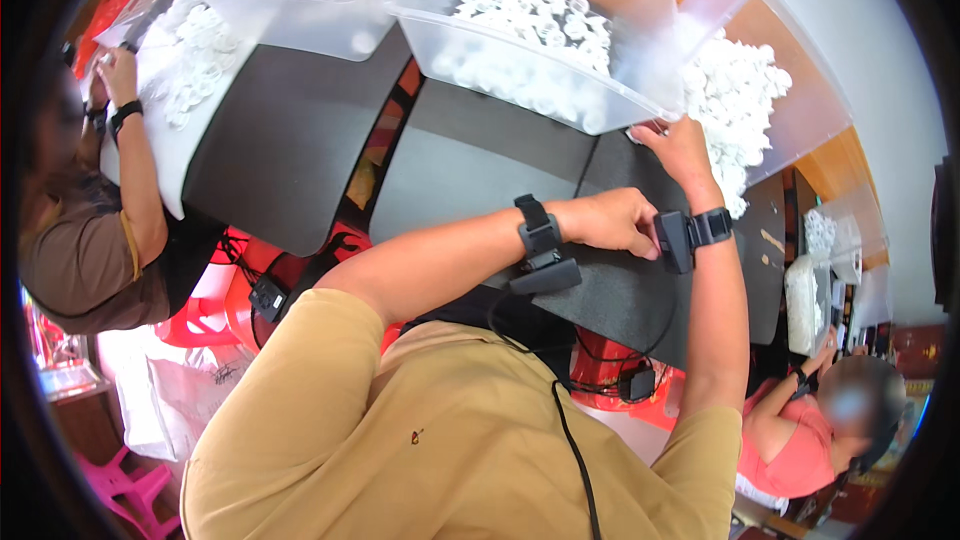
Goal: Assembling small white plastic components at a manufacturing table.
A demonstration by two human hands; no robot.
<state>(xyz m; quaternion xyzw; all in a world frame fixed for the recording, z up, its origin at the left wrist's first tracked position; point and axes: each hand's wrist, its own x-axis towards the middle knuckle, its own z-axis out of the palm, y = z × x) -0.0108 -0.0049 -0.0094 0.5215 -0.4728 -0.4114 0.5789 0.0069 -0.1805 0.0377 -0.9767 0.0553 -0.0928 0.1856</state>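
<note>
My right hand [684, 152] reaches to the front right corner of a clear plastic bin, its fingers pinched on a small white piece [632, 135]. A heap of small white plastic parts [738, 90] lies just beyond that hand. My left hand [612, 220] is closed above the dark table, its fingertips beside the black device [675, 242] strapped on my right wrist. That device partly hides those fingertips, so what they hold cannot be made out. Another black device [545, 275] is strapped on my left wrist.
The clear bin [530, 65] of white parts stands ahead on the dark table [480, 165]. Another clear bin [290, 25] is at the far left. One person [95, 230] works at left, another [800, 430] at right. A black cable [570, 430] hangs over my front.
</note>
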